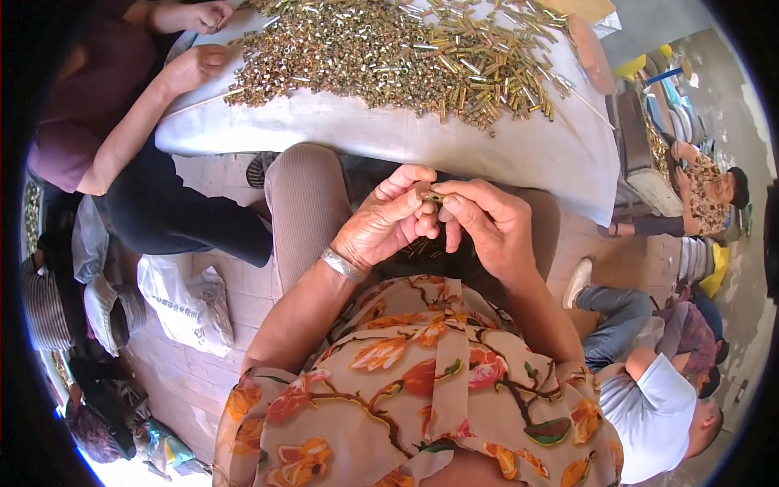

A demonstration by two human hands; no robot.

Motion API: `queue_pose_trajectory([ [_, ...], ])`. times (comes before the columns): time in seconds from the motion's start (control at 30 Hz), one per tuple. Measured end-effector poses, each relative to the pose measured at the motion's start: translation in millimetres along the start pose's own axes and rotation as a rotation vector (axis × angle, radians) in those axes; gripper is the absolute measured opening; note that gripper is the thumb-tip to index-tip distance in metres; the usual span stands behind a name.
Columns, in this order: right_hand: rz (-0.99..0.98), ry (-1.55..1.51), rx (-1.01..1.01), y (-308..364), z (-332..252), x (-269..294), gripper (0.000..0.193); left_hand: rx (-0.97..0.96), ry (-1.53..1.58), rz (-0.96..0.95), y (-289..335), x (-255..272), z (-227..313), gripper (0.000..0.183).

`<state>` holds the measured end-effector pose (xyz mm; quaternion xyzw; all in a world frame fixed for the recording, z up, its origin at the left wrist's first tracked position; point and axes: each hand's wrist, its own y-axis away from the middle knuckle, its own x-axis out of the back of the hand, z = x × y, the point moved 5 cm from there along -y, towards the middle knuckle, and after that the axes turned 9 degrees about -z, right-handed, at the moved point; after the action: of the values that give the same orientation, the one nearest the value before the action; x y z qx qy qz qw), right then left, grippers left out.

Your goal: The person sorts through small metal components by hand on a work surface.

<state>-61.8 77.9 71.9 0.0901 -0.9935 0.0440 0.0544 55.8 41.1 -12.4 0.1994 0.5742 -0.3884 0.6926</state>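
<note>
My left hand (388,221) and my right hand (485,223) meet over my lap, fingertips pinched together on one small brass-coloured metal part (432,197). A silver bracelet (342,265) circles my left wrist. Several more small metal parts (418,250) lie in my lap just below the hands. Ahead, a large heap of brass-coloured metal sleeves and bolts (389,49) covers a white-clothed table (503,150). The exact shape of the held part is hidden by my fingers.
A person in a dark red top sits at the left, with hands (195,66) at the heap's edge. A white plastic bag (188,304) lies on the tiled floor. Other people sit at the right (649,390), near a crate of parts (649,146).
</note>
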Motion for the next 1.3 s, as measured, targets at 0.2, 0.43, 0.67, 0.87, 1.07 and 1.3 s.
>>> queue_pose_trajectory([
  [0.2,-0.165,0.022,-0.112,-8,-3,7,0.019,0.056,0.048,-0.093,1,0,-3,0.021],
  [0.43,-0.139,-0.148,-0.135,-6,-1,4,0.02,0.068,0.09,-0.144,2,2,-5,0.018],
  [0.67,-0.181,-0.26,-0.232,-6,6,7,0.023,0.072,0.074,-0.151,-1,3,-9,0.017],
  [0.87,-0.099,-0.444,-0.265,-4,14,1,0.023,0.08,0.106,-0.165,-2,4,-9,0.015],
  [1.07,-0.19,-0.215,-0.319,-10,2,8,0.025,0.087,0.085,-0.14,-1,7,-10,0.015],
  [1.3,-0.094,-0.621,-0.294,0,31,2,0.025,0.051,0.045,-0.05,-5,4,-7,0.02],
])
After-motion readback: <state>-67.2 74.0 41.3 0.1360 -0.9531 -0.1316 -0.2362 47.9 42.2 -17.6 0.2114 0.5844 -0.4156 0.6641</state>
